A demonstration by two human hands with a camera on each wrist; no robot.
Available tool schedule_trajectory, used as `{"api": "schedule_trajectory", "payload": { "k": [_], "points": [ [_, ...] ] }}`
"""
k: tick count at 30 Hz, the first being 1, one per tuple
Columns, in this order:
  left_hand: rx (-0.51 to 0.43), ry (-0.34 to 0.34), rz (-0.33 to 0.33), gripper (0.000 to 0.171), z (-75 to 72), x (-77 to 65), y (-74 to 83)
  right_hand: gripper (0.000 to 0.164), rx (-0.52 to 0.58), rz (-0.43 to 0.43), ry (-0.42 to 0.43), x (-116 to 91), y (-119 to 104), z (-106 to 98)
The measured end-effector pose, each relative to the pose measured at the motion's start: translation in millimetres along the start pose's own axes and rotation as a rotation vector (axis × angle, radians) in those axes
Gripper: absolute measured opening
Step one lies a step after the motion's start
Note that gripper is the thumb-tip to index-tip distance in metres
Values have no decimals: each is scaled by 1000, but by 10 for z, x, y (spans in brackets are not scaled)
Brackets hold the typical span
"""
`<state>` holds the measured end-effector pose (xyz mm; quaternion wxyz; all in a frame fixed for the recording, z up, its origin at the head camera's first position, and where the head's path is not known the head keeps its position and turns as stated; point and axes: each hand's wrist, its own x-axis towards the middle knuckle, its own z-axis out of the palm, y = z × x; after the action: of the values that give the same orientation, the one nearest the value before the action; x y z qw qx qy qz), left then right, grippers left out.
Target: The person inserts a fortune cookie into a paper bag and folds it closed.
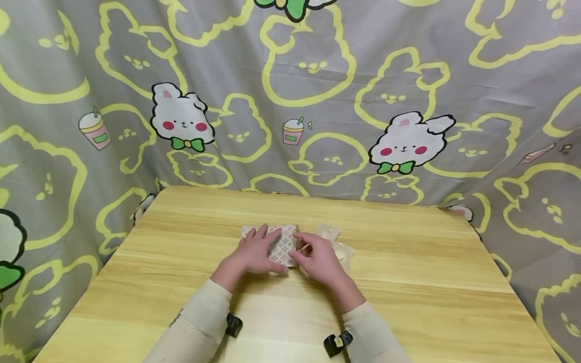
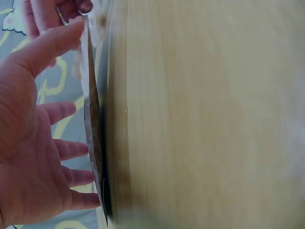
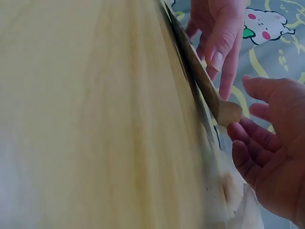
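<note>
A flat, paper-like rectangle (image 1: 282,246) with a grey-and-white lattice print lies on the table, its edge brown in the wrist views. Across its left part spreads my left hand (image 1: 257,253), fingers apart and thumb near the front edge. In the left wrist view several fingertips (image 2: 80,177) meet its surface. My right hand (image 1: 323,258) is at the right end, loosely bent. A small tan flap (image 3: 229,113) stands out there, and two lower fingers touch it in the right wrist view. The thumb is apart from the flap.
Just right of the rectangle lie a small clear packet (image 1: 329,232) and another crumpled clear packet (image 1: 347,252), partly behind my right hand. The wooden table (image 1: 431,282) runs back to a grey curtain (image 1: 254,65) with cartoon rabbits, which also hangs along both sides.
</note>
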<state>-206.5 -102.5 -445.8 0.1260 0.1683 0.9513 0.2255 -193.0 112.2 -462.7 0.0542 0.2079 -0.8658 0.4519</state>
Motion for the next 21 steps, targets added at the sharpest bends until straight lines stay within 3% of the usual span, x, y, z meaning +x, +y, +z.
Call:
{"api": "schedule_trajectory", "payload": {
  "k": [10, 16, 21],
  "points": [
    [42, -22, 8, 110, 5, 9, -43, 25, -61, 86, 34, 59, 46, 65],
    [49, -27, 2, 110, 10, 20, -54, 21, -98, 173, 21, 84, 104, 76],
    [60, -17, 8, 109, 10, 25, -65, 17, -122, 189, 30, 98, 140, 76]
  ]
}}
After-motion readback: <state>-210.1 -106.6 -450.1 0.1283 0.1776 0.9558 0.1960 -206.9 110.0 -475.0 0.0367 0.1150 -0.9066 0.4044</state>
